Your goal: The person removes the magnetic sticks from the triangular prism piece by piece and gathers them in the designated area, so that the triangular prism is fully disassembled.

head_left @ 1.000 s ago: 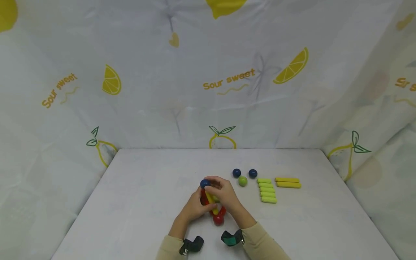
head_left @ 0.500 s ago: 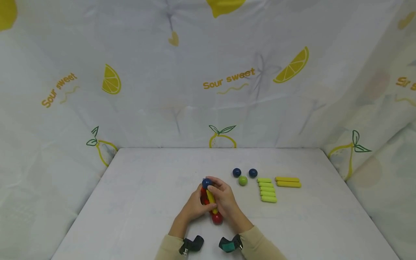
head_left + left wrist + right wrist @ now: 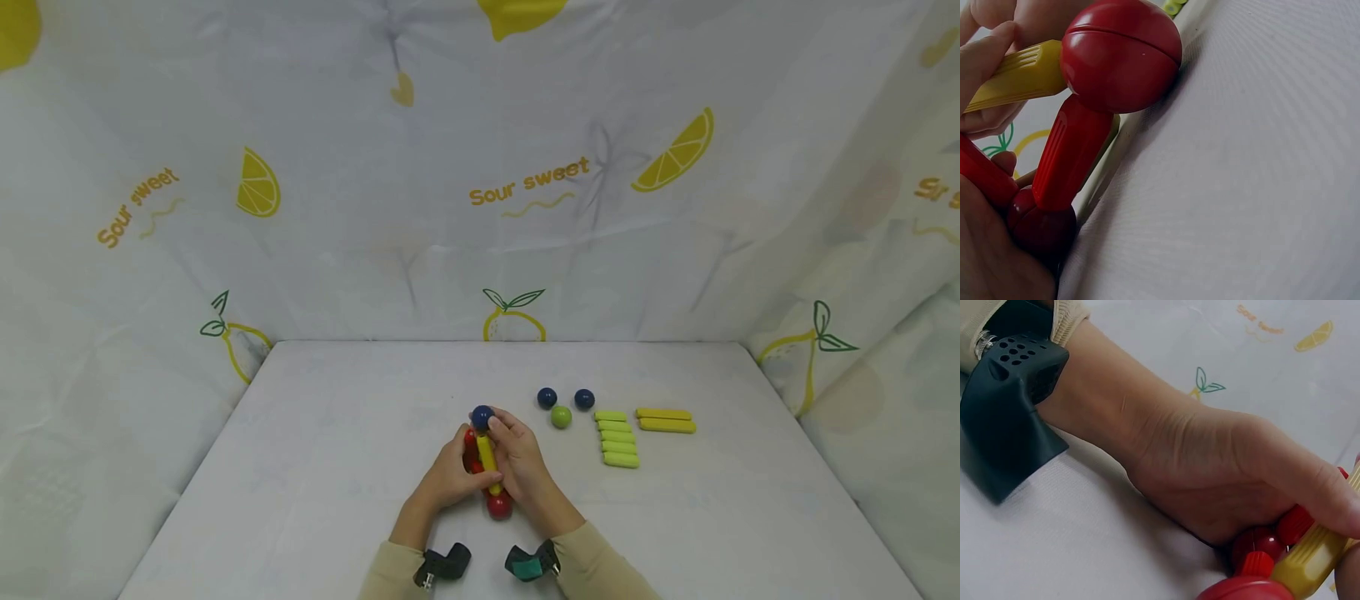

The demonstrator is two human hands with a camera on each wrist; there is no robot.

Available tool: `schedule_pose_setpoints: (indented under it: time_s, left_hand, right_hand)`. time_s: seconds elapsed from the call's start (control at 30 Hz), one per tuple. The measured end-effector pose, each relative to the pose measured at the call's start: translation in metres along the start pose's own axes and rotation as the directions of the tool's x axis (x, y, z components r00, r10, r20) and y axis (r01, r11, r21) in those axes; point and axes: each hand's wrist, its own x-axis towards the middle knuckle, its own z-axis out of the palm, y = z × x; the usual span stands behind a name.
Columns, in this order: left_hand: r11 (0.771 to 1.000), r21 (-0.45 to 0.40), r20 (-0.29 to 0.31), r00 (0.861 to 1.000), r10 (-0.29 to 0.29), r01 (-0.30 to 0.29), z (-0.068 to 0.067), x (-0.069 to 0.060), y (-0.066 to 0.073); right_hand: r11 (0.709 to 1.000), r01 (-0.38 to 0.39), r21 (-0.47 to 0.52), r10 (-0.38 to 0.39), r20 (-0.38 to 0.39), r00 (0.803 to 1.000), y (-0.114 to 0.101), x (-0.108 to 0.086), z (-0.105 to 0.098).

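Note:
A toy structure of rods and balls is between the hands. Its front corner is a red ball (image 3: 499, 505), where a yellow rod (image 3: 487, 454) and a red rod (image 3: 1075, 153) meet. A darker red ball (image 3: 1041, 222) joins that rod to another red one near the left palm. My left hand (image 3: 447, 477) holds the structure from the left, thumb across the yellow rod and fingers behind. My right hand (image 3: 522, 462) pinches a blue ball (image 3: 482, 417) at the rod's upper end. Fingers partly hide the far side of the structure.
Right of the hands lie two dark blue balls (image 3: 584, 399) and a green ball (image 3: 561, 417). Several light green rods (image 3: 618, 447) form a column beside them, with two yellow rods (image 3: 666, 425) further right. A lemon-print cloth (image 3: 360, 250) hangs behind the white table (image 3: 300, 467).
The blue ball and the yellow rod's upper end have shifted slightly right and up, so the rod stands more upright. The front red ball has moved a little left.

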Motion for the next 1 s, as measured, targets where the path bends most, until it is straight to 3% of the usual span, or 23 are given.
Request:
schedule_pose_setpoints:
  time_s: [0.27, 0.33, 0.37, 0.43, 0.5, 0.57, 0.63, 0.73, 0.83, 0.93, 1.0]
  left_hand:
    - [1.000, 0.006, -0.027, 1.000, 0.012, -0.012, 0.000, -0.001, 0.000]
    - [1.000, 0.003, -0.029, 1.000, 0.004, -0.004, 0.000, -0.001, 0.000]
    - [1.000, -0.002, -0.030, 1.000, 0.002, -0.002, 0.001, -0.001, -0.001]
    - [1.000, -0.007, -0.031, 0.999, 0.008, -0.009, 0.001, -0.001, -0.001]
    - [1.000, -0.011, -0.027, 0.999, 0.021, -0.021, 0.000, -0.001, 0.000]
    - [0.999, -0.015, -0.029, 0.999, 0.037, -0.037, -0.001, -0.001, 0.001]
    - [0.998, -0.026, -0.029, 0.998, 0.052, -0.053, -0.002, -0.002, 0.001]
    - [0.996, -0.055, -0.025, 0.997, 0.072, -0.074, -0.003, -0.002, 0.000]
    - [0.987, -0.087, -0.023, 0.991, 0.132, -0.133, -0.004, -0.002, -0.002]
    - [0.968, -0.132, -0.029, 0.977, 0.212, -0.214, -0.006, -0.001, -0.001]
    - [0.953, -0.158, -0.031, 0.966, 0.258, -0.260, -0.009, -0.002, 0.006]
  right_hand:
    - [0.989, 0.012, -0.146, -0.020, -0.048, 0.999, -0.002, 0.001, -0.006]
    - [0.968, 0.027, -0.250, -0.051, -0.089, 0.995, -0.004, 0.002, -0.012]
    - [0.941, 0.046, -0.335, -0.086, -0.107, 0.991, -0.005, 0.003, -0.016]
    - [0.855, 0.073, -0.514, -0.167, -0.139, 0.976, -0.005, 0.004, -0.025]
    - [0.713, 0.081, -0.696, -0.258, -0.153, 0.954, -0.006, 0.005, -0.034]
    - [0.574, 0.072, -0.816, -0.335, -0.154, 0.930, -0.005, 0.007, -0.041]
    - [0.470, 0.049, -0.881, -0.375, -0.149, 0.915, -0.004, 0.008, -0.046]
    - [0.369, 0.029, -0.929, -0.405, -0.132, 0.905, -0.003, 0.009, -0.050]
    - [0.264, 0.015, -0.964, -0.431, -0.104, 0.896, -0.002, 0.011, -0.052]
    - [0.152, -0.004, -0.988, -0.448, -0.072, 0.891, 0.000, 0.013, -0.053]
    - [0.098, -0.017, -0.995, -0.450, -0.059, 0.891, 0.001, 0.015, -0.054]
